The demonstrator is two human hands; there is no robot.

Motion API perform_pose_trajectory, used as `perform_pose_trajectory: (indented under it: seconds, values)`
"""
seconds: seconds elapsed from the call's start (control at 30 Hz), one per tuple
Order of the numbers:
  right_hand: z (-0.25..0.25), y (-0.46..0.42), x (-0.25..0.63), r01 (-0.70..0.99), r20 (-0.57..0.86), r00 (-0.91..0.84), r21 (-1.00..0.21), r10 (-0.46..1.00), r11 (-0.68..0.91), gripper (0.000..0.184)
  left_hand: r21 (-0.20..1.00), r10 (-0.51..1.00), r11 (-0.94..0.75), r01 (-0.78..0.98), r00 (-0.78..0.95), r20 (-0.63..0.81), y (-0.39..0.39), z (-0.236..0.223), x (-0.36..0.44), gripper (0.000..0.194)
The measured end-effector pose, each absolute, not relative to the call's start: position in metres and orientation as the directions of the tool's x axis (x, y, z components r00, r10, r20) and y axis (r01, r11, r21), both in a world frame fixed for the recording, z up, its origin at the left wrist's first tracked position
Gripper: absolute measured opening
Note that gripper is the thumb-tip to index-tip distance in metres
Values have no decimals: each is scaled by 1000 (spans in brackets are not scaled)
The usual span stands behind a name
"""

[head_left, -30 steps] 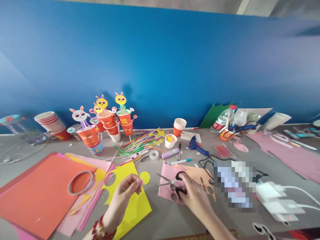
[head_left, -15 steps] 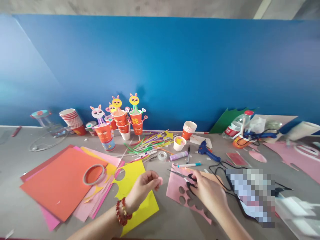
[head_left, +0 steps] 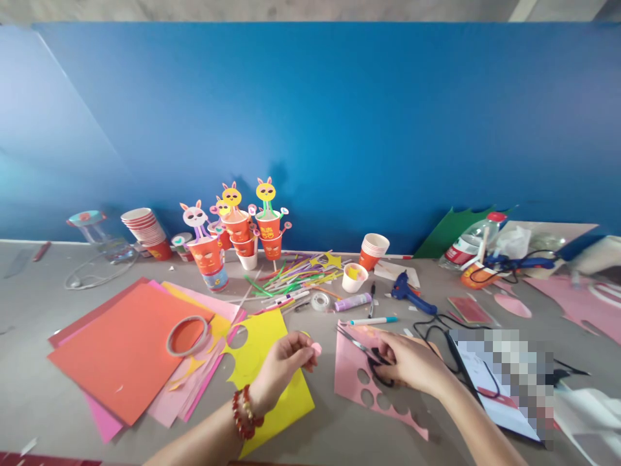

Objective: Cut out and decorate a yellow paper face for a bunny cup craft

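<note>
My left hand pinches a small pink paper piece between thumb and fingertips, above a yellow paper sheet with round bites cut from its edge. In my right hand are black-handled scissors, their blades pointing up and left, over a pink paper sheet with several round holes. The blades are apart from the pink piece. A white marker with a blue cap lies just beyond the scissors.
Stacked coloured sheets lie left under a tape roll. Behind stand paper cups with rabbit figures and a pile of coloured sticks. A blue glue gun with a black cord and a partly blurred tablet are right.
The whole view has shifted slightly, moving things to the right. My right hand has turned a little, and the scissors' blades now look closer together. The pink piece stays in my left hand.
</note>
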State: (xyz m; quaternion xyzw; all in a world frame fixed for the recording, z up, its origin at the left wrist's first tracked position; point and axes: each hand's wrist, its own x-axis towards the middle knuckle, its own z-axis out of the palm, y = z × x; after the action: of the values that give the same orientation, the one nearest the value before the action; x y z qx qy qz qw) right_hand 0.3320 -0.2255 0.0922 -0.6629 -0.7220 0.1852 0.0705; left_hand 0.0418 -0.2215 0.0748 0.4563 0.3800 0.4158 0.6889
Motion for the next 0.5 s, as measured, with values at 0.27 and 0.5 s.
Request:
perform_pose_trajectory:
  seconds: [0.27, 0.5]
  values:
    - [106, -235, 271, 578, 22, -241, -800, 970, 161, 17, 947, 914, 250, -202, 373, -162, -223, 72, 40, 37]
    - [93, -221, 222, 291, -16, -351, -952, 936, 93, 19, 944, 911, 257, -205, 378, -166, -224, 69, 40, 39]
